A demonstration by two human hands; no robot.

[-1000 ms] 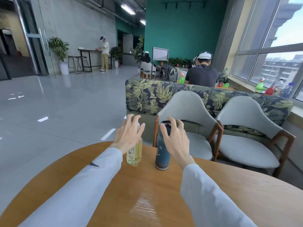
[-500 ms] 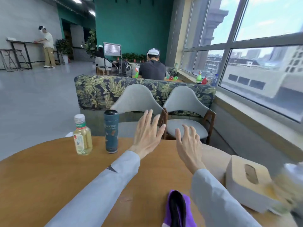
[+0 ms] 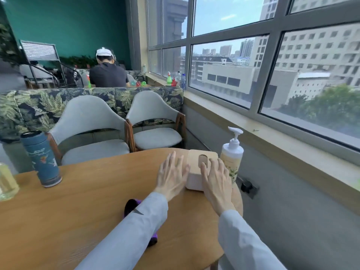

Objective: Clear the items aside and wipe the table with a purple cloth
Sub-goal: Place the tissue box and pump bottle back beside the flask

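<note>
Purple cloth (image 3: 134, 204), soft and bunched with a dark fold, lying on the table near the front edge, mostly hidden beneath the left sleeve (image 3: 132, 228); only a rounded end and a small lower corner showing. Round wooden table (image 3: 68, 217), warm grain, smooth with a faint sheen. Left hand (image 3: 171, 177) flat and spread, fingers loose and gripping nothing, fingertips reaching just beside the left wall of the tissue box (image 3: 194, 172); contact with the box hard to tell. Right hand (image 3: 215, 180) likewise splayed, fingers unclenched, lying over the box's top and near corner, around no object. Box itself rectangular, pale wood lid with an oval slot, lighter rounded-edged body, at the table's right rim. Just beside it on the right, pump bottle (image 3: 231, 152): white plastic pump head, translucent cylinder of pale yellow liquid, printed leaf label. Well apart at the left, upright cylindrical flask (image 3: 41, 158), matte teal with painted motifs, dark cap; at the far left edge, part of a clear bottle (image 3: 6, 182) of yellowish liquid. Beyond the table, two grey curved-shell chairs (image 3: 87, 121) with wooden frames; behind them a leaf-print sofa back (image 3: 29, 110).
</note>
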